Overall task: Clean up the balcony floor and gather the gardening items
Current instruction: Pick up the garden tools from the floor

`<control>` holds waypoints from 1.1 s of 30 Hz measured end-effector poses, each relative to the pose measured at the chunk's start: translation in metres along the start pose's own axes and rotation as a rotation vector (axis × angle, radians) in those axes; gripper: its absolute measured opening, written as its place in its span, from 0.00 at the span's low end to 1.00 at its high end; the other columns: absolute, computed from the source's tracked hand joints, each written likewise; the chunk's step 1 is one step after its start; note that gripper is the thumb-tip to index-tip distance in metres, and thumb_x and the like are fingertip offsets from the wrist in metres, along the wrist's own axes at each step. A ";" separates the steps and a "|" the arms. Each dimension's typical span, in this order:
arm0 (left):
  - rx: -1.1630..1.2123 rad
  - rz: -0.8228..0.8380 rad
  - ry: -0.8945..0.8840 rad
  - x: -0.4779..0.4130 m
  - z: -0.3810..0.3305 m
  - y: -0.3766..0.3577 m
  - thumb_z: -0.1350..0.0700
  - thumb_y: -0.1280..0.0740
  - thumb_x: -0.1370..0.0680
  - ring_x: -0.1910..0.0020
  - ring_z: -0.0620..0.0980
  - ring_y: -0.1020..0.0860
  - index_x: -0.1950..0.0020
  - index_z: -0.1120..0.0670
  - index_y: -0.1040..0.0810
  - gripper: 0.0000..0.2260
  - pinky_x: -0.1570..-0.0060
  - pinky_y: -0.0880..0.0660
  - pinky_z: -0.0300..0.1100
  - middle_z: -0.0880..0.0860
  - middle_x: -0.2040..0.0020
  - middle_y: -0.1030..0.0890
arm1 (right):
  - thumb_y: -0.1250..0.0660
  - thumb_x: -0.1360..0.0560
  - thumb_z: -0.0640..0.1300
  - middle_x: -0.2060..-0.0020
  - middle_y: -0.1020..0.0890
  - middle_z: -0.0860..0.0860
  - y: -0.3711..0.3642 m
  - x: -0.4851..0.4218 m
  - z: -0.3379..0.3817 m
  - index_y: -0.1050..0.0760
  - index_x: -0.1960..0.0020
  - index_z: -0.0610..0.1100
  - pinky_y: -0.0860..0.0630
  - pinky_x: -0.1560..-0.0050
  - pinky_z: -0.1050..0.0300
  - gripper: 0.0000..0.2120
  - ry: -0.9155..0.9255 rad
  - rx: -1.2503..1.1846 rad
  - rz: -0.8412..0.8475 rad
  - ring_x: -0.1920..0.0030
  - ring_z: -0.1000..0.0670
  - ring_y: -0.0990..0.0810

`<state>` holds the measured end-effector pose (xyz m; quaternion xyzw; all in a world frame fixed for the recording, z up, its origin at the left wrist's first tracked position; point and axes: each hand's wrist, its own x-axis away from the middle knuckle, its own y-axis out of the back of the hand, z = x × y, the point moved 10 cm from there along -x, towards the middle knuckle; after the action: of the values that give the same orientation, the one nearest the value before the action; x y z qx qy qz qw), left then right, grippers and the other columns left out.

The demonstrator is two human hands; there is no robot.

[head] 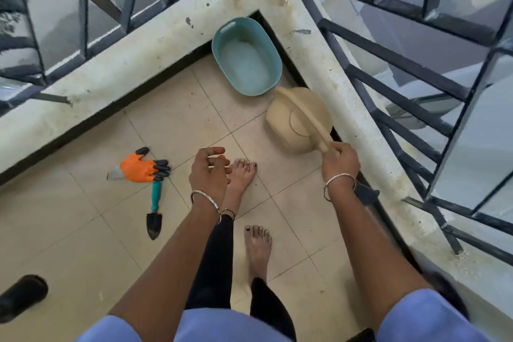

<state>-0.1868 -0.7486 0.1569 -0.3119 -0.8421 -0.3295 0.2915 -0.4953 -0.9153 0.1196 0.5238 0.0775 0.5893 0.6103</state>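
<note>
Head view: right hand [340,159] grips watering can [297,125], handle [306,111] pointing toward basin [247,55]

Single head-worn view, looking steeply down, near, onto the balcony floor [83,244] corner

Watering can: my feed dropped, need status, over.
Right hand grips watering can handle. Left hand open, empty. Orange glove and trowel on tiles, left. Teal tub in corner beyond can.

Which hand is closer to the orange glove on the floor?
Left. The left hand hangs next to the orange glove, not touching it; the right hand is farther off, gripping the handle of the watering can.
</note>
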 end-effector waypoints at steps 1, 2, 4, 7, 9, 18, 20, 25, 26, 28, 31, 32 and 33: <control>0.025 -0.008 -0.002 0.013 -0.001 0.006 0.63 0.40 0.20 0.62 0.47 0.19 0.51 0.47 0.23 0.12 0.67 0.24 0.40 0.55 0.55 0.18 | 0.35 0.28 0.41 0.50 0.18 0.44 0.006 0.020 0.006 0.19 0.46 0.43 0.22 0.45 0.50 0.12 0.008 -0.048 0.005 0.50 0.43 0.19; 0.047 -0.014 -0.002 0.026 -0.002 0.012 0.63 0.40 0.21 0.61 0.47 0.18 0.51 0.46 0.23 0.12 0.67 0.24 0.41 0.56 0.54 0.18 | 0.35 0.28 0.41 0.52 0.17 0.46 0.012 0.040 0.011 0.18 0.49 0.43 0.22 0.45 0.50 0.11 0.025 -0.087 0.014 0.51 0.44 0.19; 0.112 -0.040 -0.010 0.058 -0.008 0.035 0.63 0.40 0.21 0.61 0.48 0.18 0.51 0.47 0.22 0.12 0.66 0.23 0.42 0.57 0.53 0.18 | 0.34 0.26 0.37 0.55 0.17 0.49 0.026 0.089 0.032 0.18 0.52 0.43 0.24 0.44 0.54 0.07 0.089 -0.141 0.057 0.51 0.47 0.19; 0.180 -0.072 -0.025 0.102 -0.025 0.071 0.62 0.40 0.20 0.60 0.48 0.19 0.49 0.49 0.22 0.11 0.66 0.24 0.41 0.56 0.54 0.19 | 0.33 0.25 0.35 0.56 0.18 0.51 0.048 0.157 0.067 0.17 0.52 0.42 0.26 0.47 0.63 0.07 0.194 -0.198 0.119 0.52 0.52 0.21; 0.237 -0.092 -0.041 0.134 -0.040 0.104 0.63 0.41 0.20 0.62 0.47 0.19 0.48 0.50 0.22 0.11 0.66 0.24 0.40 0.55 0.56 0.19 | 0.33 0.25 0.35 0.55 0.17 0.50 0.063 0.203 0.089 0.18 0.52 0.42 0.29 0.54 0.73 0.07 0.257 -0.231 0.173 0.54 0.53 0.21; 0.480 -0.289 -0.213 0.299 -0.077 0.296 0.66 0.41 0.22 0.66 0.49 0.19 0.50 0.53 0.23 0.11 0.68 0.25 0.40 0.59 0.58 0.18 | 0.34 0.25 0.36 0.59 0.15 0.46 0.135 0.412 0.193 0.19 0.55 0.49 0.20 0.51 0.50 0.09 0.542 -0.346 0.498 0.55 0.48 0.17; 0.577 -0.357 -0.231 0.332 -0.075 0.340 0.68 0.42 0.22 0.72 0.44 0.21 0.49 0.58 0.23 0.10 0.72 0.26 0.38 0.56 0.63 0.20 | 0.34 0.25 0.36 0.60 0.15 0.45 0.139 0.458 0.211 0.19 0.55 0.47 0.20 0.54 0.51 0.09 0.592 -0.343 0.583 0.58 0.48 0.17; 0.726 -0.534 -0.230 0.395 -0.048 0.439 0.66 0.40 0.21 0.70 0.46 0.22 0.50 0.55 0.22 0.09 0.71 0.27 0.39 0.53 0.65 0.21 | 0.34 0.28 0.35 0.66 0.17 0.47 0.108 0.568 0.252 0.19 0.59 0.48 0.24 0.59 0.53 0.10 0.708 -0.231 0.758 0.68 0.51 0.19; 0.753 -0.561 -0.229 0.404 -0.042 0.456 0.65 0.40 0.21 0.69 0.47 0.22 0.51 0.54 0.22 0.09 0.71 0.26 0.39 0.52 0.65 0.21 | 0.34 0.28 0.34 0.66 0.17 0.47 0.103 0.594 0.263 0.19 0.58 0.47 0.24 0.61 0.55 0.10 0.753 -0.210 0.794 0.68 0.52 0.20; 0.818 -0.631 -0.198 0.424 -0.020 0.493 0.64 0.39 0.20 0.68 0.47 0.21 0.51 0.53 0.22 0.09 0.70 0.25 0.39 0.52 0.64 0.20 | 0.35 0.27 0.32 0.65 0.17 0.45 0.090 0.655 0.286 0.19 0.57 0.44 0.25 0.65 0.59 0.10 0.867 -0.172 0.889 0.68 0.51 0.20; 0.963 -0.735 -0.142 0.449 0.021 0.552 0.63 0.39 0.20 0.65 0.49 0.21 0.51 0.51 0.21 0.09 0.69 0.25 0.40 0.53 0.61 0.20 | 0.36 0.26 0.32 0.65 0.17 0.45 0.064 0.745 0.302 0.18 0.54 0.41 0.24 0.66 0.61 0.09 1.000 -0.088 1.000 0.68 0.52 0.20; 0.993 -0.764 -0.134 0.456 0.032 0.570 0.63 0.39 0.20 0.65 0.49 0.21 0.51 0.52 0.21 0.09 0.69 0.25 0.40 0.53 0.61 0.20 | 0.35 0.26 0.33 0.65 0.17 0.45 0.054 0.771 0.305 0.18 0.54 0.41 0.23 0.65 0.61 0.09 1.033 -0.064 1.027 0.68 0.52 0.20; 1.031 -0.804 -0.141 0.464 0.045 0.593 0.64 0.39 0.21 0.66 0.49 0.21 0.51 0.52 0.21 0.09 0.69 0.25 0.40 0.54 0.62 0.20 | 0.35 0.26 0.33 0.65 0.16 0.45 0.040 0.805 0.306 0.18 0.54 0.42 0.23 0.65 0.60 0.09 1.063 -0.043 1.073 0.68 0.53 0.20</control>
<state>-0.0692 -0.2114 0.6740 0.1860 -0.9600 0.0540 0.2020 -0.0670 -0.4485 0.7035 0.1229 0.0842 0.9803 0.1299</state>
